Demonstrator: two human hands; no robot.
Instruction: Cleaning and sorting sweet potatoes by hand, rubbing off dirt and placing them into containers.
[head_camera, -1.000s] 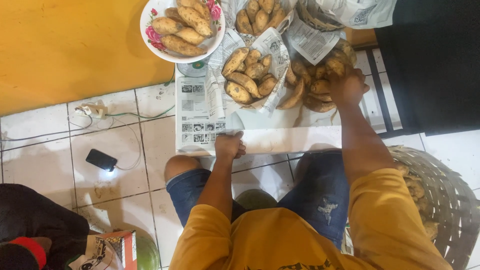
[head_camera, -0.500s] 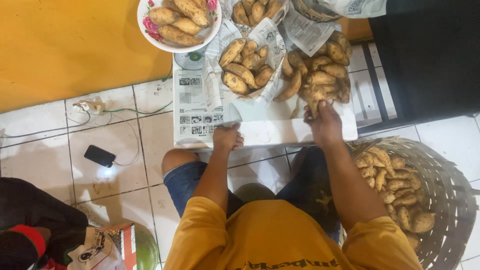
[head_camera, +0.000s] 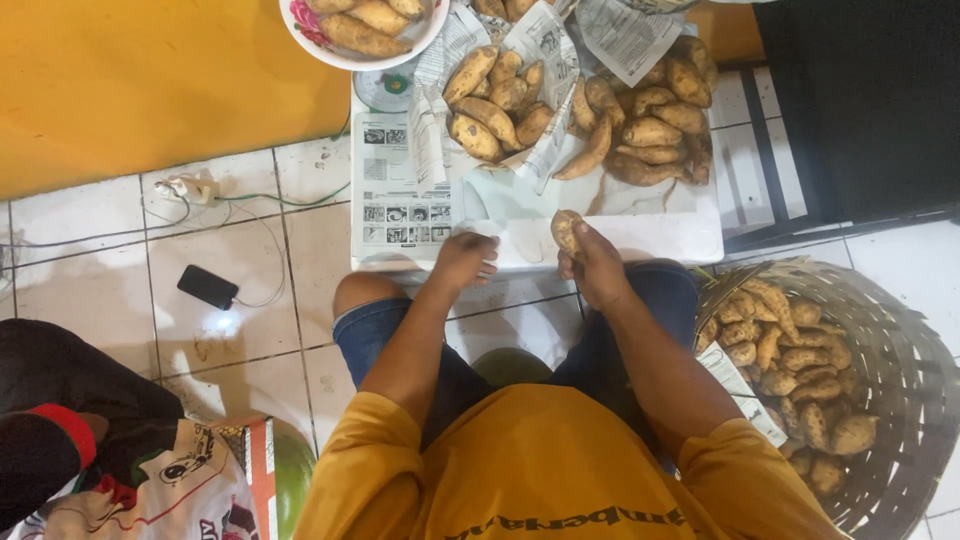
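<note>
My right hand (head_camera: 598, 268) grips one brown sweet potato (head_camera: 566, 230) upright over the near edge of the low white table (head_camera: 640, 238). My left hand (head_camera: 464, 260) rests as a closed fist on that same edge, just left of the right hand; whether anything is inside it I cannot tell. Beyond the hands a loose pile of sweet potatoes (head_camera: 650, 130) lies on the table. To its left, newspaper holds another heap of sweet potatoes (head_camera: 495, 100).
A white plate of sweet potatoes (head_camera: 360, 25) sits at the top. A woven basket (head_camera: 905, 400) with several sweet potatoes stands on the floor at my right. A black phone (head_camera: 208, 287) and cables lie on the tiles at left. Another person's clothing (head_camera: 90, 450) fills the bottom left.
My right hand has come back from the pile on the table toward my body, now holding one sweet potato. My left hand has stayed at the table edge.
</note>
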